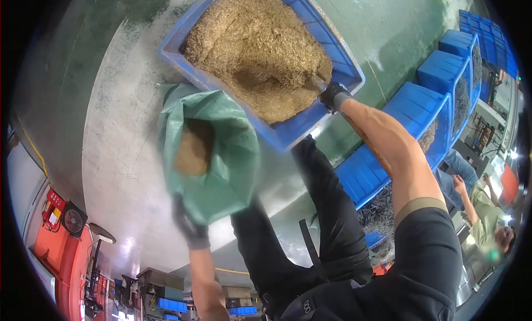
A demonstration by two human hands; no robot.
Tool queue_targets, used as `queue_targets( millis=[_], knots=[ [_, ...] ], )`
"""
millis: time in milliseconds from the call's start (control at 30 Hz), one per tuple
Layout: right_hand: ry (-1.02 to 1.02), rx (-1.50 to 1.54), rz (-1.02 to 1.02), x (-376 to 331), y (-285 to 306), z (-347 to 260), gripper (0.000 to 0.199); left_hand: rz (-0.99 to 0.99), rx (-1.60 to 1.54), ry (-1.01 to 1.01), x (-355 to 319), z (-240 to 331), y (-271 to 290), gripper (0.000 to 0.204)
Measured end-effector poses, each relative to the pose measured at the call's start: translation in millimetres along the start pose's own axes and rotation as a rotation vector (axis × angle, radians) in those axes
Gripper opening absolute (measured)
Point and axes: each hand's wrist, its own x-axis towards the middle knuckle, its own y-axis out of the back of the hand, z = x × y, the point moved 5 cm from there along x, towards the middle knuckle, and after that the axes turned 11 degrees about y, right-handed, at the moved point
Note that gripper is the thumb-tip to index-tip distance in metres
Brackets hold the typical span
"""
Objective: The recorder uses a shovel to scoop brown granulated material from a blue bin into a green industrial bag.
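Note:
My right hand (335, 96), in a dark glove, is closed round a shovel. The shovel's wooden handle (359, 131) runs back beneath my right forearm, and its blade is partly sunk in golden-brown metal shavings (260, 44). These shavings are heaped in a large blue plastic bin (346, 60) on the floor. Close in front of my legs, against the bin's near left side, stands a green woven sack (227, 177) with its mouth wide. Brownish shavings (194, 149) lie inside it. My left hand (190, 227), gloved and slightly blurred, grips the sack's near edge; its fingers are partly hidden.
Several blue bins (410, 108) with grey, curly metal shavings line the right side. Beyond them a person (490, 216) is at work. A red machine (61, 254) with a black fan stands at the left. The floor (122, 138) is worn green and grey.

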Motion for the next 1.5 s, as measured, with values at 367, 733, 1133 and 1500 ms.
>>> queue_targets(
  millis=[367, 733, 1133, 1500],
  knots=[
    [0.032, 0.223, -0.047, -66.3, -35.0, -14.9, 0.025, 0.023, -0.001, -0.053, -20.2, 27.6, 10.7, 0.038],
    [0.003, 0.209, -0.108, -115.7, -1.0, 2.9, 0.022, 0.067, -0.064, -0.084, -8.1, 5.8, 15.6, 0.036],
    [0.088, 0.090, -0.053, -229.7, 66.4, -5.5, 0.021, 0.230, 0.315, -0.458, -3.7, 19.8, 12.0, 0.032],
    [0.283, -0.333, -0.083, -294.6, 16.8, -89.6, 0.031, 0.397, 0.648, -0.597, 31.3, 16.2, 61.7, 0.026]
  ],
)
